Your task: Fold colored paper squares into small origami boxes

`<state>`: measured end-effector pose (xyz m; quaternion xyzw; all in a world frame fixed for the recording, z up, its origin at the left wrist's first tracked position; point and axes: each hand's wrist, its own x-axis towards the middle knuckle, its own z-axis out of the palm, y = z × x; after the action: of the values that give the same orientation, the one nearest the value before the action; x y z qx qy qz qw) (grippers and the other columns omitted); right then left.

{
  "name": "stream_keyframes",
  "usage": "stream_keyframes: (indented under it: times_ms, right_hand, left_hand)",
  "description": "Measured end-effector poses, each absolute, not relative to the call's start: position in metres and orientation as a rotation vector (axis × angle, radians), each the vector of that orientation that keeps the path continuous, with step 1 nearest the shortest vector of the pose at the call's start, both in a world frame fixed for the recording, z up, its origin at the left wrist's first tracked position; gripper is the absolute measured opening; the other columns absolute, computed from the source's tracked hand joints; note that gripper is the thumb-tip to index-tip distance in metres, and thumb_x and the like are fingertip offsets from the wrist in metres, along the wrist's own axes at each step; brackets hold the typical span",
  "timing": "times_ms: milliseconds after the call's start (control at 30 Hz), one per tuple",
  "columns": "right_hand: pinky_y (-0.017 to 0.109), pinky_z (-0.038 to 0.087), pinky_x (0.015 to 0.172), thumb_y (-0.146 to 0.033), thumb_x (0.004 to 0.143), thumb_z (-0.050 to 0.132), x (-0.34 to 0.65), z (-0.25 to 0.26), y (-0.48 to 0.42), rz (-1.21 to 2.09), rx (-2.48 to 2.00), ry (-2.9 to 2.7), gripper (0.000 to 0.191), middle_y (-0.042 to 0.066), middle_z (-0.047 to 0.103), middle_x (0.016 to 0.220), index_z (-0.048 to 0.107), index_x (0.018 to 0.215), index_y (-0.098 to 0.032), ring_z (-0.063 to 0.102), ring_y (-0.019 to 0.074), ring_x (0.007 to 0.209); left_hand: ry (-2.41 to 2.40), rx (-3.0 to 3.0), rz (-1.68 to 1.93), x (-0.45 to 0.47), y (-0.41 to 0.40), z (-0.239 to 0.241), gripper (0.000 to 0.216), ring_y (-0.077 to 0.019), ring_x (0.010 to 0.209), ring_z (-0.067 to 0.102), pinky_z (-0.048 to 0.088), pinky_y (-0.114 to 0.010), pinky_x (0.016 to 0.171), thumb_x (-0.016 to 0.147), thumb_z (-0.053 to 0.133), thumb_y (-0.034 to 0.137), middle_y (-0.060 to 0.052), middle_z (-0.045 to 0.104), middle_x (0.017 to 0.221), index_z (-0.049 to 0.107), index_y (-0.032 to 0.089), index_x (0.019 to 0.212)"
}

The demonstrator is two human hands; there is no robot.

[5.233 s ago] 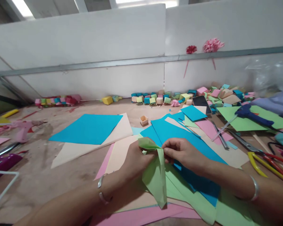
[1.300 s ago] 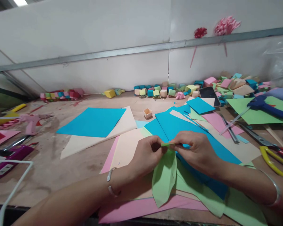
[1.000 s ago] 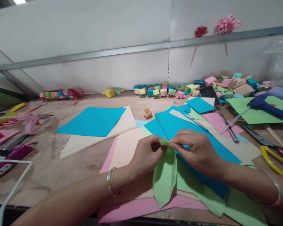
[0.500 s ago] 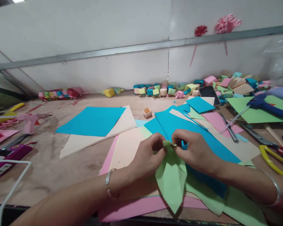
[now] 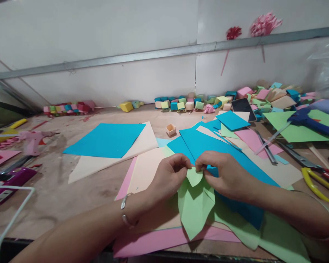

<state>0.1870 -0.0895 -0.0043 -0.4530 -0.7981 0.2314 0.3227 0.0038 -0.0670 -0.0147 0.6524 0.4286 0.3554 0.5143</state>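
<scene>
- Stretching wide beneath it all, the desk [image 5: 76,197] carried the whole show, loose colour everywhere!
- Blue sheets [image 5: 201,140] sprawled just beyond both hands, with a pink sheet [image 5: 153,244] down at the near edge, and between them came the main event.
- Centre stage, the green paper [image 5: 196,213]! It lay on the wearer's side of the grip, its long axis running from the pinched end toward the near edge, the pointed tip aimed almost straight back at the wearer and a touch to the left. Whether that tip touched the sheets below, I couldn't tell.
- Left hand [image 5: 170,177], right hand [image 5: 222,171], dead level on this one: neither was nearer, both touched the far end, one at each corner.
- What a grip! The left thumb and finger were pinched together on the left corner; the right finger pressed the other corner, its thumb tucked close and partly hidden.
- Smallest of all, a pale flap [image 5: 194,178] sat between the fingertips, overlapping the broader green body, its own little point matching that same line toward the wearer.
</scene>
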Motion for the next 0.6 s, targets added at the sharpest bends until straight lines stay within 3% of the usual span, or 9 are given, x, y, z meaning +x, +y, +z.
stream_keyframes:
  times_ms: [100,267,467,600]
  right_hand:
    - [0.027,0.041,0.067,0.0,0.072,0.048,0.189,0.001,-0.09,0.627,-1.21,-2.105,0.028,0.001,0.067,0.082,0.065,0.081,-0.021,0.059,0.0148,0.076]
    - [0.027,0.04,0.065,-0.015,0.08,0.058,0.186,0.004,-0.091,0.614,-1.299,-2.077,0.009,0.0,0.066,0.075,0.063,0.075,-0.02,0.058,0.0144,0.071]
    - [0.027,0.034,0.06,-0.019,0.082,0.058,0.185,-0.004,-0.093,0.487,-1.438,-2.15,0.004,0.001,0.064,0.076,0.058,0.079,-0.019,0.056,0.0151,0.069]
    - [0.027,0.026,0.054,-0.022,0.086,0.055,0.183,-0.005,-0.094,0.318,-1.544,-2.287,0.011,0.003,0.064,0.07,0.06,0.076,-0.018,0.054,0.016,0.064]
  left_hand:
    - [1.048,1.632,0.868,0.004,-0.068,-0.016,0.008,-0.0115,0.064,0.056,0.046,-0.022,0.06,0.075,0.056,0.017,0.0,0.063,0.07,0.062,0.016,0.07]
    - [1.053,1.677,0.863,0.005,-0.07,-0.017,0.012,-0.012,0.064,0.057,0.045,-0.022,0.06,0.073,0.051,0.011,0.0,0.064,0.069,0.061,0.016,0.069]
    - [1.057,1.765,0.852,0.006,-0.074,-0.018,0.017,-0.0143,0.071,0.061,0.048,-0.024,0.065,0.072,0.048,0.009,-0.002,0.068,0.076,0.063,0.016,0.071]
    - [1.075,1.799,0.837,0.006,-0.075,-0.017,0.017,-0.0142,0.07,0.061,0.049,-0.024,0.064,0.074,0.048,0.009,-0.002,0.067,0.075,0.064,0.017,0.073]
